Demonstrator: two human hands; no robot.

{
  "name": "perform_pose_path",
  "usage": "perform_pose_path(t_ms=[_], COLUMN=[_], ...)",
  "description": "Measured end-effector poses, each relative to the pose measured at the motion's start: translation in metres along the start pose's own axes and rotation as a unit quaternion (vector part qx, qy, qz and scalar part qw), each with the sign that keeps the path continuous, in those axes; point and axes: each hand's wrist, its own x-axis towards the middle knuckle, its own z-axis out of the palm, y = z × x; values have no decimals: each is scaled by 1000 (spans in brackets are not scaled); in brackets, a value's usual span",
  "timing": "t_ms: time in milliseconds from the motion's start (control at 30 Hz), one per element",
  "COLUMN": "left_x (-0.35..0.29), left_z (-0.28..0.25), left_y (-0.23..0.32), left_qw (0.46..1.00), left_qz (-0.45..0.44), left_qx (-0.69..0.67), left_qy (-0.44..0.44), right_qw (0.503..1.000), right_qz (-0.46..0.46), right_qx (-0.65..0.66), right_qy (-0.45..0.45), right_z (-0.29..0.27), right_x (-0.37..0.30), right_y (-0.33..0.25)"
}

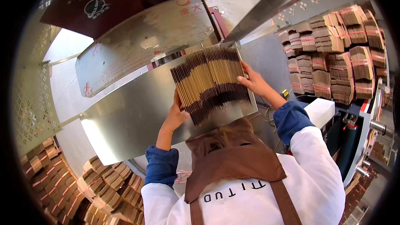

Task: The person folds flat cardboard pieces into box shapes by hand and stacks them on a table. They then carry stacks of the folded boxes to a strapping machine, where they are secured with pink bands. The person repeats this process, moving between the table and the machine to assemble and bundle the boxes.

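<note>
A thick row of thin brown cardboard pieces (211, 77) stands on edge, packed side by side, on a shiny metal tabletop (129, 114) in front of me. Dark bands run across the row, and its lower edge is uneven. My left hand (176, 114) presses against the row's left end, fingers partly hidden behind it. At the right end, my right hand (255, 83) lies with its thumb over the top edges and its fingers along the side. Between them the two hands hold the row from both ends.
Beyond the tabletop is a machine with a dark red cover (93, 10) and a worn, clouded panel (141, 50). Bundles of brown cardboard (331, 64) tied with pink bands are piled at right; more bundles (106, 183) stand at lower left. A dark roller (349, 146) sits at right.
</note>
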Motion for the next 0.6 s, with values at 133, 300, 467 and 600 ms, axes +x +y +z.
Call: perform_pose_path(t_ms=[133, 300, 467, 600], left_x=[17, 0, 20, 45], left_z=[34, 42, 77, 95], left_y=[25, 33, 39, 57], left_qw=[992, 970, 971, 974], left_qz=[-78, -141, -99, -59], left_qx=[45, -96, 15, 65], left_qy=[91, 176, 216, 208], right_qw=[1000, 988, 986, 961], right_qz=[11, -146, -119, -145], right_qx=[10, -18, -115, -217], right_qy=[10, 43, 26, 89], right_z=[-23, -19, -68, -83], right_x=[1, 21, 31, 17], right_y=[2, -1, -18, -35])
